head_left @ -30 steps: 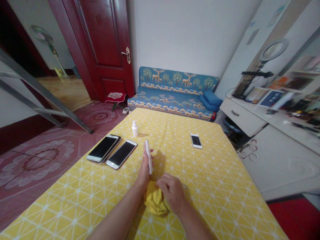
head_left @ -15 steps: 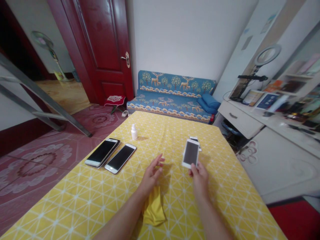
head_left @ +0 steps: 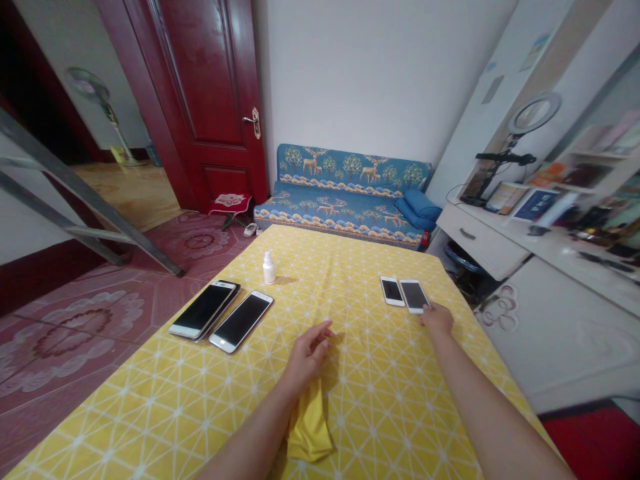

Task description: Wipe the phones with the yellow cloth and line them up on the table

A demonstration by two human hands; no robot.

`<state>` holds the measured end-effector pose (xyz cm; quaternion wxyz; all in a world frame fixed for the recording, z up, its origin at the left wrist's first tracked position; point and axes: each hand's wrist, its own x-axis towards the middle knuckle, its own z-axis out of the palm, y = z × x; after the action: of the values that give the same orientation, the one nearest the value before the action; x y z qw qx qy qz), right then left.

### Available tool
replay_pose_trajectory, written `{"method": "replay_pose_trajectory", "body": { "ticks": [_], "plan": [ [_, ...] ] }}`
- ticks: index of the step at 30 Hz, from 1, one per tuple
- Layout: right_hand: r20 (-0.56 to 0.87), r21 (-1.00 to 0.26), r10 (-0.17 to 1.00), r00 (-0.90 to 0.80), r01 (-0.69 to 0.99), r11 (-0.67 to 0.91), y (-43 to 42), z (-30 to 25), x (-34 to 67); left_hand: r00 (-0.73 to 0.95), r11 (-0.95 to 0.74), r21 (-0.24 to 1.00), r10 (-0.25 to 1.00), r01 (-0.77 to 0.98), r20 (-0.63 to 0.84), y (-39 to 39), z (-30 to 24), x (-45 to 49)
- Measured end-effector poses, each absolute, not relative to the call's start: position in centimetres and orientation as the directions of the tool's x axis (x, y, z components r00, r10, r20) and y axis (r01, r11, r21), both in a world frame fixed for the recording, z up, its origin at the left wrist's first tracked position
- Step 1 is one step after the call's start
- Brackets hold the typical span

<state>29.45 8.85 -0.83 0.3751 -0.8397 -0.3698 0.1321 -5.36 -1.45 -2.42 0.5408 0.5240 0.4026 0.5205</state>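
Observation:
My right hand [head_left: 437, 320] grips the lower right corner of a white smartphone [head_left: 415, 297] between thumb and fingers. That phone lies at the table's right side, beside a smaller white phone [head_left: 392, 291]. Over the middle of the table is my left hand [head_left: 311, 348], its fingers loosely curved and apart, holding nothing. Partly beneath my left wrist is a yellow cloth [head_left: 311, 427]. Farther left, a white phone with a dark screen [head_left: 242, 323] lies next to a stack of phones [head_left: 203, 310]. A small white bottle [head_left: 269, 268] stands upright behind them.
A yellow patterned cloth covers the table [head_left: 190, 413]. Beyond it stands a blue sofa [head_left: 340, 193]. On the right is a white dresser [head_left: 540, 320] with a ring light [head_left: 535, 113]. A metal ladder [head_left: 110, 213] leans at the left, near a red door [head_left: 210, 87].
My right hand has carried the white smartphone right and set it beside the smaller phone, which is now fully visible. My left hand has barely shifted.

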Motion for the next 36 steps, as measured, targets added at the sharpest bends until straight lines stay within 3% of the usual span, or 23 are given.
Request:
{"method": "replay_pose_trajectory", "body": {
  "ticks": [15,20,25,28,31,33,34,36],
  "plan": [
    [0.015,-0.473,0.778,0.628,0.69,-0.548,8.7,-0.8,26.6,0.168,-0.098,0.995,0.981,-0.022,0.1,-1.6,-2.5,-5.3],
    [0.057,-0.47,0.793,0.607,0.717,-0.515,8.2,-0.1,25.0,0.151,-0.082,0.996,0.985,-0.044,0.088,-1.6,-2.5,-5.4],
    [0.19,-0.551,0.799,0.57,0.735,-0.394,6.3,0.9,22.7,0.125,-0.063,0.996,0.99,-0.07,0.071,-1.3,-2.6,-5.3],
    [0.267,-0.612,0.814,0.516,0.744,-0.27,4.1,1.1,19.5,-0.013,-0.203,0.972,0.978,0.12,0.206,-0.8,-2.4,-6.2],
    [0.252,-0.662,0.92,0.301,0.747,-0.063,0.3,1.3,14.6,-0.171,-0.291,0.883,0.912,0.368,0.372,0.0,-1.8,-8.8],
    [0.195,-0.697,0.977,0.08,0.713,0.081,-3.2,2.0,11.0,-0.245,-0.235,0.708,0.827,0.666,0.505,0.5,-1.4,-11.0],
    [0.122,-0.743,0.986,-0.114,0.648,0.167,-5.0,2.5,9.3,-0.265,-0.165,0.613,0.793,0.773,0.548,0.7,-1.2,-12.1],
    [0.039,-0.754,0.942,-0.334,0.608,0.247,-8.4,3.6,6.7,-0.291,-0.011,0.46,0.761,0.888,0.581,1.0,-1.2,-13.9]
  ]
}}
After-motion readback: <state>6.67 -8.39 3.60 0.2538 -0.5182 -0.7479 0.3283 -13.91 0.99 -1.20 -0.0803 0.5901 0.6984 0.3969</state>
